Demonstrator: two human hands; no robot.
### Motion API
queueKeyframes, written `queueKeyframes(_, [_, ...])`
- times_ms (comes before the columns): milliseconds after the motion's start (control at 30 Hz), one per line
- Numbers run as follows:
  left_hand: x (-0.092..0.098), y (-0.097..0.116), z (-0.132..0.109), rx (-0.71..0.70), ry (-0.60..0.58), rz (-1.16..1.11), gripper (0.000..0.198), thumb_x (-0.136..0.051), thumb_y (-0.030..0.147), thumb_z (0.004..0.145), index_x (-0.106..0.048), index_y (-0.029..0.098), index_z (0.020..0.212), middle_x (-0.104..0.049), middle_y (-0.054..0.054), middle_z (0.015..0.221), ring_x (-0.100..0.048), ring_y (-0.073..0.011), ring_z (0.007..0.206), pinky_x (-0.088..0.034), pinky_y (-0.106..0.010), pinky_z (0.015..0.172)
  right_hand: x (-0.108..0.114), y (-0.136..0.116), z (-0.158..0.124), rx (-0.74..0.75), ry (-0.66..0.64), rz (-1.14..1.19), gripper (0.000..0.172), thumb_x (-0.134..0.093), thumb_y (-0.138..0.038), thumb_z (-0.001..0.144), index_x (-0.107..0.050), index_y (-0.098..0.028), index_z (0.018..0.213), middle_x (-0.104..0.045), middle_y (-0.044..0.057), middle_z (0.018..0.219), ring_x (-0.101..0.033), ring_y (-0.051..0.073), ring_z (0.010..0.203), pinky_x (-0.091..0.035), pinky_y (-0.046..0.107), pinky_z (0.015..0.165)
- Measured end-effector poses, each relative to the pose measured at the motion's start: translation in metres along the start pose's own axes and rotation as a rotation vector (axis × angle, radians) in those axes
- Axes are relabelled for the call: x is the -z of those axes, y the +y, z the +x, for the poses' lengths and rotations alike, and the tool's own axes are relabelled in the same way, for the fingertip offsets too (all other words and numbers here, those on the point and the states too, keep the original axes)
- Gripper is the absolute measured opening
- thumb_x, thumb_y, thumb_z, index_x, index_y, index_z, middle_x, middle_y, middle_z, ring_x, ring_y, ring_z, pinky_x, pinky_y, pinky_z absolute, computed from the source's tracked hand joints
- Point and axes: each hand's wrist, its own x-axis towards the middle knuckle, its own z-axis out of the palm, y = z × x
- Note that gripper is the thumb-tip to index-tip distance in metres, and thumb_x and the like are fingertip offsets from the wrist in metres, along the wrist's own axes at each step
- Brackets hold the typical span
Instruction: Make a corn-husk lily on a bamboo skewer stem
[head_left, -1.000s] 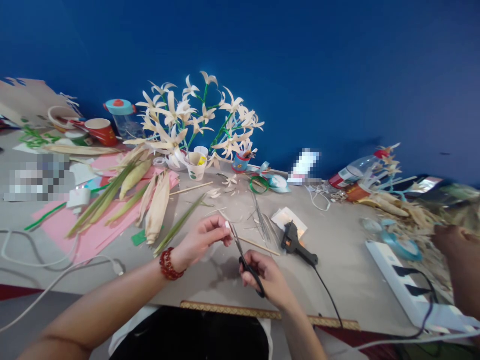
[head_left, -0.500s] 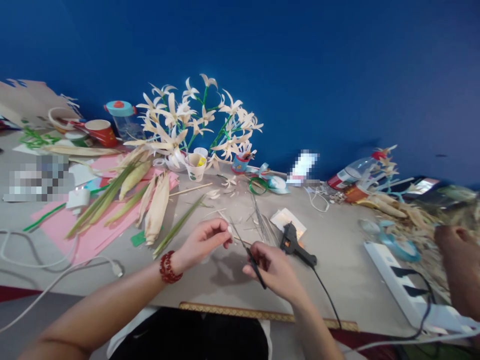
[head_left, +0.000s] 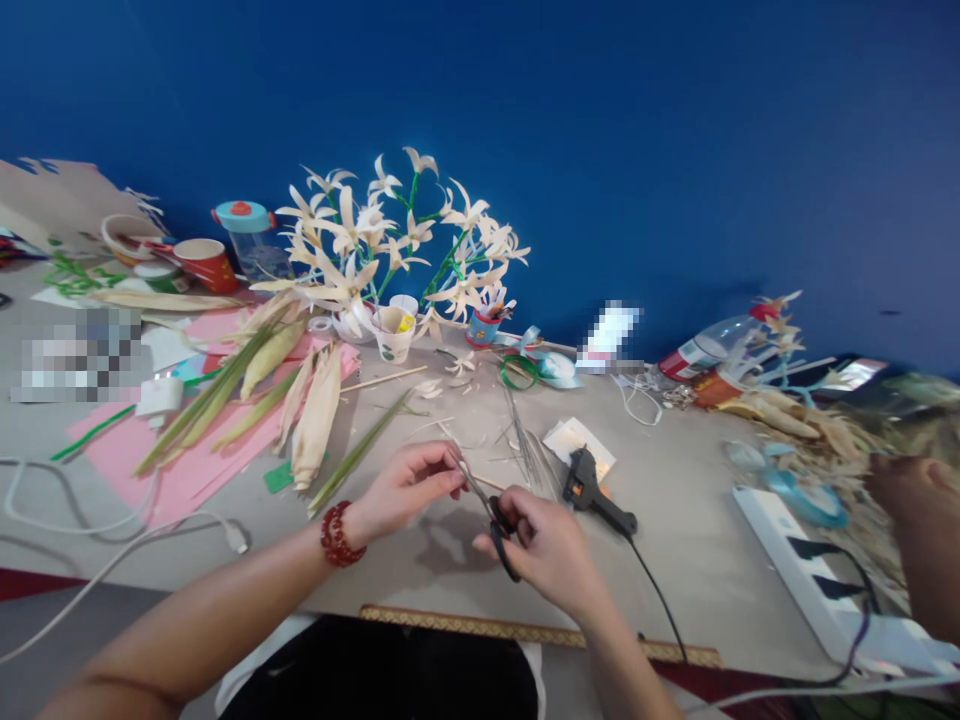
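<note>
Head view: everything's happening just left of the black hot glue gun (head_left: 592,490) lying on the grey tabletop (head_left: 697,560). The left hand (head_left: 409,490) is pinched tight on a thin pale sliver of husk (head_left: 459,470), which is so small I can barely make it out past the fingertips. The right hand (head_left: 544,545) has its fingers through the loops of the black-handled steel scissors (head_left: 499,520). I can't tell how far apart the blades are. The scissors' long axis runs diagonally, with the handles toward the person and the tips pointing up and away from the glue gun, right at the pinch. So the sliver sits at the blade tips, with the left hand nearer to it. Compared with a second ago, the right hand has come up and closed in on the left, and the scissors look less stretched out.
</note>
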Motion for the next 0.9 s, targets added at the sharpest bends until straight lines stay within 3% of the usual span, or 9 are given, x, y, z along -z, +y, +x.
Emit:
queueKeyframes(767, [0.002, -0.001, -0.001, 0.024, -0.007, 0.014, 0.023, -0.066, 0.035, 0.085, -0.06, 0.015, 0.074, -0.059, -0.003, 0.074, -0.055, -0.0149, 0.07, -0.044, -0.027, 0.069, 0.0, 0.006, 0.001, -0.064, -0.058, 0.096, 0.044, -0.073, -0.049, 0.075, -0.039, -0.023, 0.063, -0.034, -0.007, 0.052, -0.03, 0.01, 0.048, -0.02, 0.022, 0.044])
queueKeyframes(900, [0.003, 0.001, 0.0, -0.01, -0.045, 0.033, 0.025, -0.063, 0.035, 0.086, -0.059, 0.015, 0.073, -0.06, -0.004, 0.075, -0.055, -0.0157, 0.071, -0.043, -0.028, 0.07, 0.002, 0.011, 0.001, -0.09, -0.016, 0.141, 0.045, -0.075, -0.047, 0.073, -0.04, -0.022, 0.061, -0.035, -0.007, 0.052, -0.03, 0.011, 0.05, -0.022, 0.023, 0.046])
